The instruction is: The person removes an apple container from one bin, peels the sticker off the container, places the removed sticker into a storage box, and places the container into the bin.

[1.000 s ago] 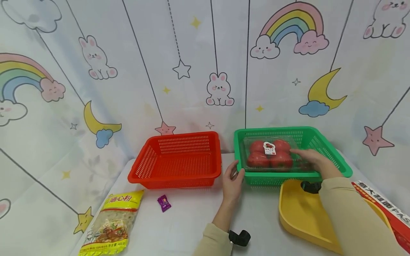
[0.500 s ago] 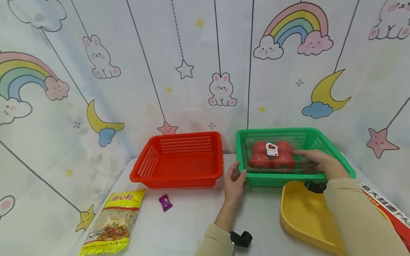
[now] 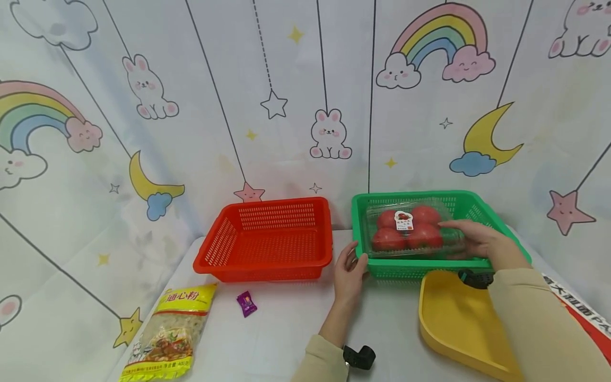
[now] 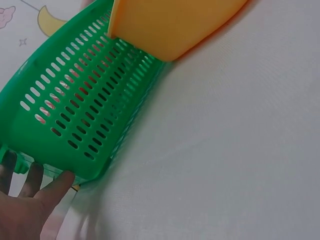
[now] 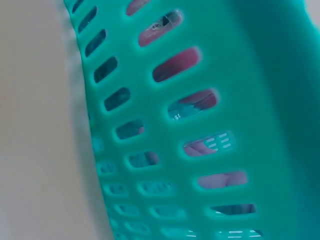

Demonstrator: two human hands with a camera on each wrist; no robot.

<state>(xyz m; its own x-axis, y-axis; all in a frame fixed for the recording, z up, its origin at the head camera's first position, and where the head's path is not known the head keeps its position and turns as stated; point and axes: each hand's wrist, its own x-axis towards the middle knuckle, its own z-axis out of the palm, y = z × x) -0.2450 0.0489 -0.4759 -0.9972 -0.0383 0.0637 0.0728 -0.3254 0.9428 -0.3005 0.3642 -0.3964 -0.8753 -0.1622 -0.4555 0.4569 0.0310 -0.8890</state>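
The clear pack of red fruit (image 3: 408,232) is inside the green basket (image 3: 420,263), towards its left end, sitting slightly tilted with its right end apparently raised; whether any part of it bears on the basket floor cannot be told. The right hand (image 3: 482,243) grips that right end, fingers bent round the plastic. The left hand (image 3: 348,273) holds the basket's near left corner between thumb and fingers, apparently steadying it. As far as progress goes, the handling of the pack looks to be partway through: the grasp appears made, but the pack lies within the basket walls and is not yet released, so moving or settling it and letting go seem to be left. The other things appear untouched: on the counter (image 3: 286,329), the purple-wrapped sweet (image 3: 246,304) lies just in front of the red basket (image 3: 267,270), the yellow-ended pasta bag (image 3: 169,334) lies near the left edge, and the red-and-white package (image 3: 579,305) is partly hidden beyond the right sleeve. The yellow tray (image 3: 458,323) stands close in front of the green basket; contact between them is unclear.
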